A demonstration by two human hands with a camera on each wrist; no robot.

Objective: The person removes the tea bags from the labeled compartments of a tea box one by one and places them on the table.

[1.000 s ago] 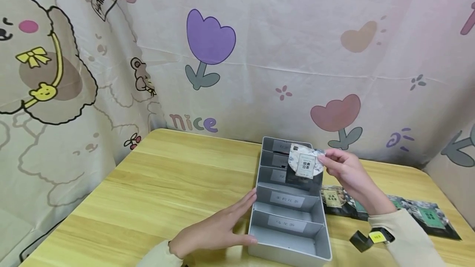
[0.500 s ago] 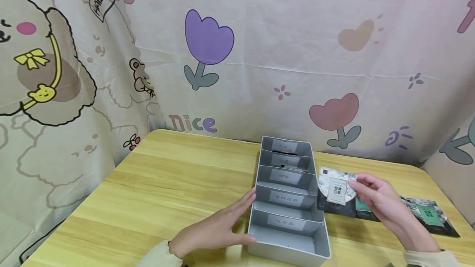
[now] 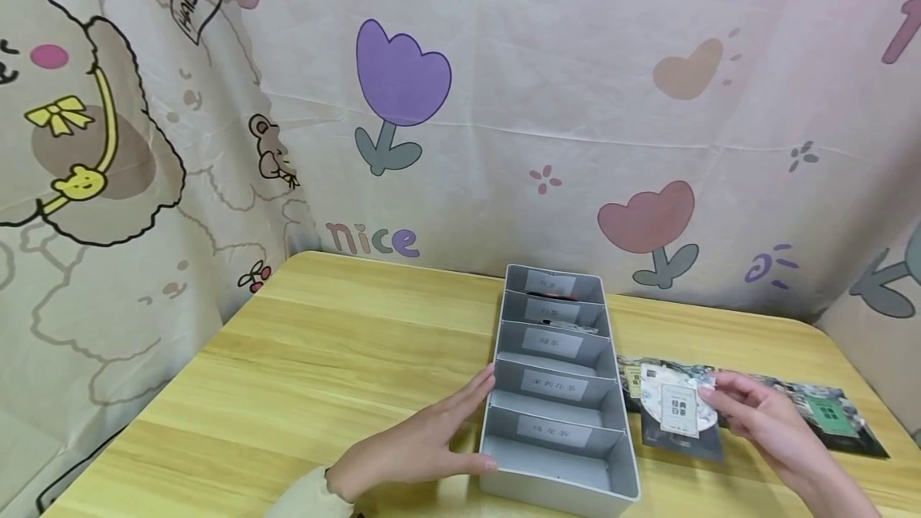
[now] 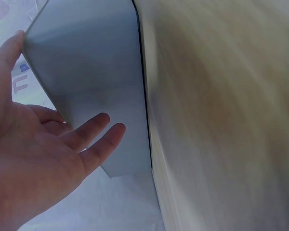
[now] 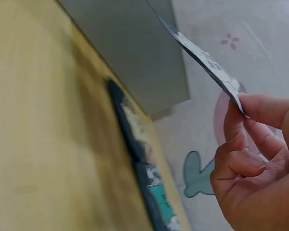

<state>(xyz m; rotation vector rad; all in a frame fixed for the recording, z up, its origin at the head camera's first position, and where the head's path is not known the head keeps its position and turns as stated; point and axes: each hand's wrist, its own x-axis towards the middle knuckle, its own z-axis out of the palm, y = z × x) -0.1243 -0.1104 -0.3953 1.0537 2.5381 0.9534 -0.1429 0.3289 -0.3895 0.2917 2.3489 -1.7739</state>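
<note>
My right hand (image 3: 766,422) pinches a tea sachet (image 3: 679,414) by its right edge between thumb and fingers. The sachet is dark, with a white round print and a pale label. It is raised above the table, right of a long grey divided box (image 3: 554,498), and appears edge-on in the right wrist view. My left hand (image 3: 417,442) rests against the box's left side, fingers spread and fairly straight. Paper labels mark the box's compartments. A red-edged packet (image 3: 552,296) sits in the rearmost one, a whitish sachet (image 3: 572,328) in the second; the nearer three show bare floors.
A row of flat sachets lies on the table right of the box, including one with a green label (image 3: 831,416) and one with a yellowish label (image 3: 633,380). The held sachet and right hand partly cover the row. A printed curtain (image 3: 489,182) hangs behind the wooden table (image 3: 324,358).
My right hand has carried the sachet from over the box's rear compartments to the right and nearer me, beside the box. The left hand has stayed at the box's side.
</note>
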